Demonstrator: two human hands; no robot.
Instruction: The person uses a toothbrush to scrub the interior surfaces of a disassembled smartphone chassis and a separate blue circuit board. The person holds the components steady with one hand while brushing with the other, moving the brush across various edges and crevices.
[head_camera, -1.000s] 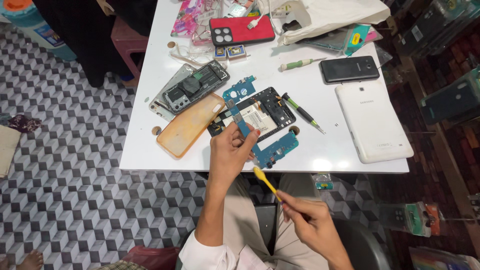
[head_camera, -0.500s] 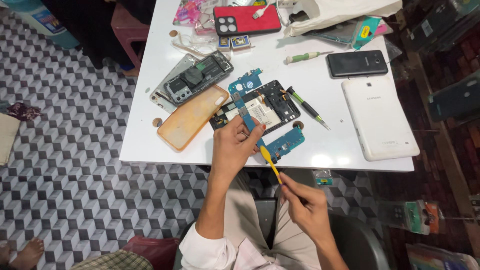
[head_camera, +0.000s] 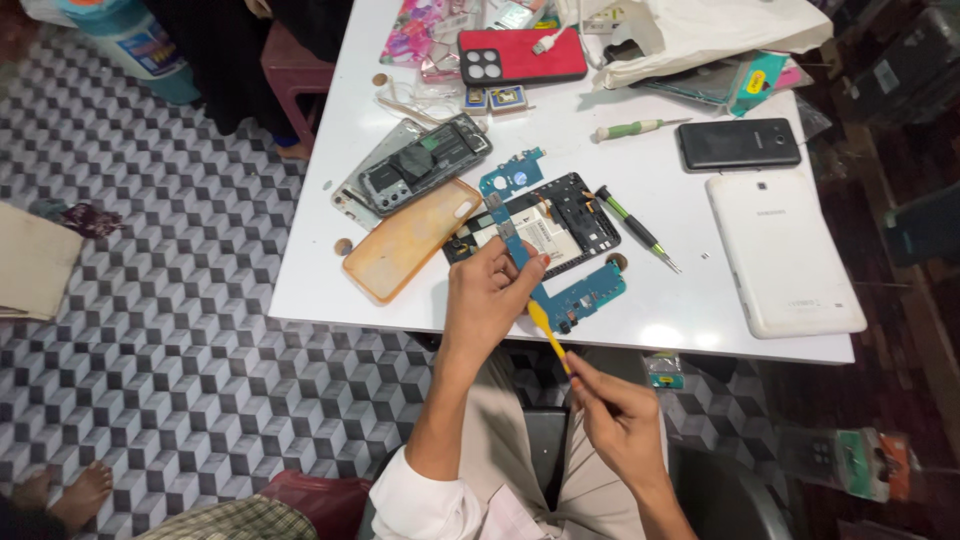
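My left hand (head_camera: 487, 300) pinches the blue circuit board (head_camera: 560, 290) above the table's (head_camera: 320, 270) near edge, tilted for access. My right hand (head_camera: 618, 420), at five o'clock, clamps a yellow tool (head_camera: 548, 332), tip touching the board; opened tablet (head_camera: 540, 225) at twelve o'clock.

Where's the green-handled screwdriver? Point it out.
In the head view, the green-handled screwdriver lies on the white table, far side, just left of the black phone and below the white bag.

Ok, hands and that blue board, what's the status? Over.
Left hand holds blue board above table edge. Right hand holds yellow tool, tip at board. Nothing in the way.
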